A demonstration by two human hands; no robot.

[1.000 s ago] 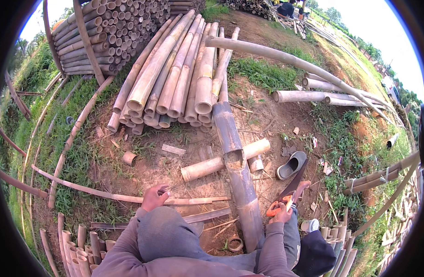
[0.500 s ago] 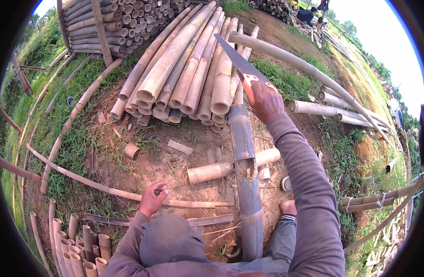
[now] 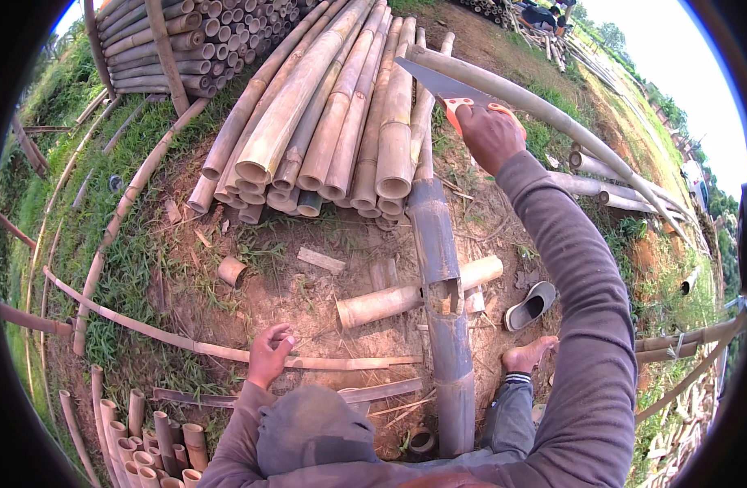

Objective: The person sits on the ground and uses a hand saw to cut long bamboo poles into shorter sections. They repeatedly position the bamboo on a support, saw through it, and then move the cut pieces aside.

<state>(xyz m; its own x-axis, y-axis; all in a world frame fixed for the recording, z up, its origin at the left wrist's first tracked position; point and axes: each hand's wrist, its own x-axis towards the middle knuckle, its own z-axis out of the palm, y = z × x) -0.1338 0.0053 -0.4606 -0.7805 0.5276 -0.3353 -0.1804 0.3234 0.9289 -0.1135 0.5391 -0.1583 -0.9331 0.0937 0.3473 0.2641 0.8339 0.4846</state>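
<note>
My right hand point(image 3: 493, 137) grips the orange handle of a handsaw point(image 3: 448, 88), raised out ahead of me. The blade points up and left, seen against the bamboo stack and a long leaning pole. My left hand point(image 3: 271, 356) is low on the left, empty, with loosely curled fingers and the thumb apart; it is nearest a split bamboo strip point(image 3: 341, 363). Between my arms a thick grey bamboo pole point(image 3: 436, 236) runs away from me, with a notch cut in its top. It crosses over a shorter tan bamboo piece point(image 3: 380, 307) on the ground.
A stack of long bamboo poles point(image 3: 324, 122) lies ahead, with a racked pile point(image 3: 158, 49) behind it at left. Upright bamboo cuts point(image 3: 162, 435) stand at lower left. To the right are a slipper point(image 3: 529, 307), my bare foot point(image 3: 529, 355) and more poles point(image 3: 585, 184).
My right hand has moved the saw up and to the right, away from the grey bamboo pole. The slipper has come into fuller view beside my foot. My left hand stays nearly the same.
</note>
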